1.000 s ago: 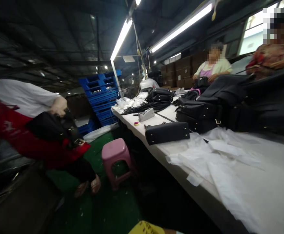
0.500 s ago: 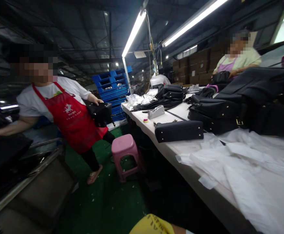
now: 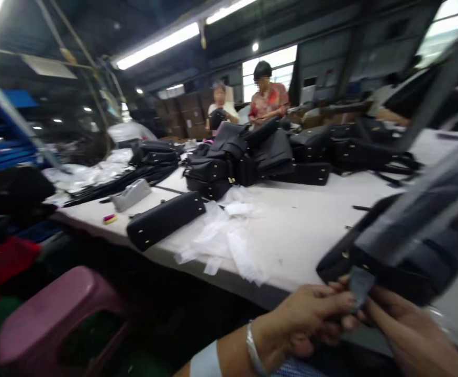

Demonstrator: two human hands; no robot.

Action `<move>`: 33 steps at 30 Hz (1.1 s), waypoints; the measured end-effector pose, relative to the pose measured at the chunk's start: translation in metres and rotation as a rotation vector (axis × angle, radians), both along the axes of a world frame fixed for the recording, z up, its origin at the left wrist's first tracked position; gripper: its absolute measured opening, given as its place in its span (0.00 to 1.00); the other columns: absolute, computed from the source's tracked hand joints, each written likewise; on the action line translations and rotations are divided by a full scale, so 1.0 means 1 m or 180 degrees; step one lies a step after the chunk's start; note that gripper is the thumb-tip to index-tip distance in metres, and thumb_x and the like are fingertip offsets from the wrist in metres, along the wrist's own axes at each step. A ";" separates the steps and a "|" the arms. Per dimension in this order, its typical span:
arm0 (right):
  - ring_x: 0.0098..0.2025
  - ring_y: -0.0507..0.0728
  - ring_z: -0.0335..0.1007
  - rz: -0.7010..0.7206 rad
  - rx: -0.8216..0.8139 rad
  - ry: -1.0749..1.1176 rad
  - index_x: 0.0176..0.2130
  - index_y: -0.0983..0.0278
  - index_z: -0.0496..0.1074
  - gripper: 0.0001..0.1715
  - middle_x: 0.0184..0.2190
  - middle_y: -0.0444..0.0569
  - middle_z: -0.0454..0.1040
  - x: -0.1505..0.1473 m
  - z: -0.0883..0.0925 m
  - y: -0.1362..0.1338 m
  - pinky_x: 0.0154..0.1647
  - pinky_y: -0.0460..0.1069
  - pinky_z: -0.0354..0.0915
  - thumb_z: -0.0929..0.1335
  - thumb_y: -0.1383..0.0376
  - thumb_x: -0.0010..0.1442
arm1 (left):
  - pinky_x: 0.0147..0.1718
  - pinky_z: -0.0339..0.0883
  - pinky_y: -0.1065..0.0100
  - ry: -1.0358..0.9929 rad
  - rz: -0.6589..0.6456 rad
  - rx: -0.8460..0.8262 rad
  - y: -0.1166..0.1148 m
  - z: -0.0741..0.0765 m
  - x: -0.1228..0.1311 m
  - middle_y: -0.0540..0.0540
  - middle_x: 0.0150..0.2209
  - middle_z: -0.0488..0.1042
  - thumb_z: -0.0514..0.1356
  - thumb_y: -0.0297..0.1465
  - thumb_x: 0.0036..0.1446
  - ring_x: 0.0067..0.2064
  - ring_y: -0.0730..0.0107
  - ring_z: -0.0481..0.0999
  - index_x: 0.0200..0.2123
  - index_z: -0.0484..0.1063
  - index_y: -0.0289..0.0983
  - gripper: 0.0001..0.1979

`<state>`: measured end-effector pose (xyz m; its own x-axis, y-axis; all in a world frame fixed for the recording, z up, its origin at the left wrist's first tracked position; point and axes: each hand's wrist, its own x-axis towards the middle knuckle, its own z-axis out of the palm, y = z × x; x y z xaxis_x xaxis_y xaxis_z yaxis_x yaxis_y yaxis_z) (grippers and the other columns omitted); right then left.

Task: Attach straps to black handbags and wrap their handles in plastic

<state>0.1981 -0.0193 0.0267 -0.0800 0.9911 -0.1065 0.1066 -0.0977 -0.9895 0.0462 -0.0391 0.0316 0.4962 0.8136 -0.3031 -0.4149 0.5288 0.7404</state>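
Near the table's front edge at the lower right, my left hand (image 3: 315,317), with a silver bangle at its wrist, pinches a small flat grey piece (image 3: 361,285) between thumb and fingers. My right hand (image 3: 413,330) meets it from the other side, its fingers closed at the same piece and partly hidden. Just beyond both hands lies a black bag (image 3: 405,272) with small gold-coloured metal fittings. Cloudy clear plastic (image 3: 417,204) covers part of that bag. Blur hides what kind of piece it is.
On the white table (image 3: 303,230) are crumpled white tissue sheets (image 3: 229,235), a black bag lying on its side (image 3: 166,220), a grey tape dispenser (image 3: 131,195) and piled black bags (image 3: 248,157). A pink stool (image 3: 56,314) stands lower left. Two people are across the table.
My view has swung right, so the stool and the person in the red apron now sit at the left edge. Both my hands have come into view, holding the grey piece.
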 end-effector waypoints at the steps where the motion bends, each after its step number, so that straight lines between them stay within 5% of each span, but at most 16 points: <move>1: 0.41 0.63 0.77 0.0009 -0.0055 0.0050 0.39 0.61 0.80 0.22 0.39 0.55 0.81 0.006 0.004 -0.002 0.36 0.51 0.73 0.74 0.48 0.53 | 0.12 0.39 0.77 -0.0103 -0.0041 0.0035 0.004 -0.002 0.000 0.55 0.23 0.65 0.68 0.45 0.54 0.14 0.87 0.49 0.34 0.74 0.33 0.19; 10: 0.45 0.66 0.78 -0.0038 -0.0247 0.0115 0.39 0.65 0.83 0.18 0.41 0.54 0.83 -0.005 0.015 -0.004 0.50 0.56 0.70 0.72 0.58 0.50 | 0.13 0.34 0.75 -0.0048 -0.0201 -0.0022 -0.007 0.000 0.002 0.56 0.21 0.65 0.66 0.44 0.57 0.14 0.87 0.44 0.34 0.71 0.32 0.19; 14: 0.50 0.67 0.75 0.0094 -0.0157 0.0402 0.44 0.64 0.82 0.23 0.45 0.56 0.82 0.000 0.014 -0.007 0.58 0.60 0.65 0.73 0.52 0.54 | 0.13 0.33 0.77 -0.0159 -0.0027 -0.0141 -0.004 -0.002 0.001 0.57 0.22 0.63 0.68 0.43 0.55 0.16 0.88 0.43 0.35 0.71 0.32 0.19; 19: 0.63 0.65 0.64 0.0790 -0.0623 0.1637 0.49 0.62 0.79 0.31 0.58 0.55 0.74 0.004 0.016 -0.013 0.65 0.58 0.58 0.68 0.42 0.59 | 0.14 0.33 0.79 -0.0453 0.0063 -0.0406 -0.003 -0.005 0.000 0.58 0.22 0.61 0.70 0.40 0.53 0.16 0.88 0.42 0.34 0.69 0.33 0.18; 23: 0.46 0.58 0.77 0.0788 -0.0921 0.1998 0.44 0.62 0.79 0.30 0.55 0.53 0.76 -0.007 0.018 -0.015 0.53 0.54 0.68 0.65 0.41 0.63 | 0.14 0.32 0.80 -0.0505 0.0176 -0.0654 -0.004 -0.009 0.005 0.59 0.21 0.60 0.72 0.40 0.48 0.17 0.88 0.41 0.36 0.68 0.34 0.21; 26: 0.37 0.55 0.77 0.0594 -0.0604 0.1609 0.43 0.63 0.78 0.27 0.51 0.53 0.78 -0.009 0.016 -0.016 0.51 0.54 0.69 0.65 0.44 0.64 | 0.14 0.33 0.78 0.0001 0.0283 -0.0184 -0.002 -0.012 0.006 0.59 0.20 0.59 0.69 0.47 0.51 0.16 0.86 0.42 0.34 0.68 0.35 0.22; 28: 0.42 0.58 0.77 0.0532 -0.0129 0.1089 0.46 0.64 0.77 0.27 0.49 0.54 0.79 -0.001 0.012 -0.017 0.55 0.55 0.68 0.67 0.45 0.63 | 0.15 0.38 0.76 0.0747 0.0334 0.0521 0.002 -0.012 0.002 0.57 0.18 0.59 0.63 0.52 0.56 0.15 0.84 0.45 0.28 0.68 0.35 0.24; 30: 0.47 0.62 0.76 0.0337 0.0217 0.0557 0.47 0.65 0.77 0.28 0.47 0.56 0.80 0.013 0.002 -0.021 0.56 0.56 0.67 0.68 0.45 0.62 | 0.18 0.52 0.75 0.1649 0.0620 0.1342 0.008 -0.011 -0.003 0.51 0.20 0.67 0.60 0.51 0.59 0.19 0.78 0.59 0.27 0.71 0.34 0.25; 33: 0.45 0.65 0.78 -0.0226 0.0171 0.0235 0.45 0.64 0.79 0.31 0.42 0.56 0.82 0.037 -0.019 -0.030 0.52 0.56 0.71 0.68 0.42 0.60 | 0.40 0.69 0.65 0.2484 0.1375 0.2158 0.019 -0.005 -0.002 0.39 0.45 0.78 0.64 0.44 0.56 0.43 0.58 0.76 0.46 0.76 0.37 0.20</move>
<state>0.2348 -0.0496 0.0077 -0.0149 0.9987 -0.0495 0.0280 -0.0491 -0.9984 0.0438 -0.0198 0.0266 -0.0001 0.9866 0.1634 0.2377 -0.1587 0.9583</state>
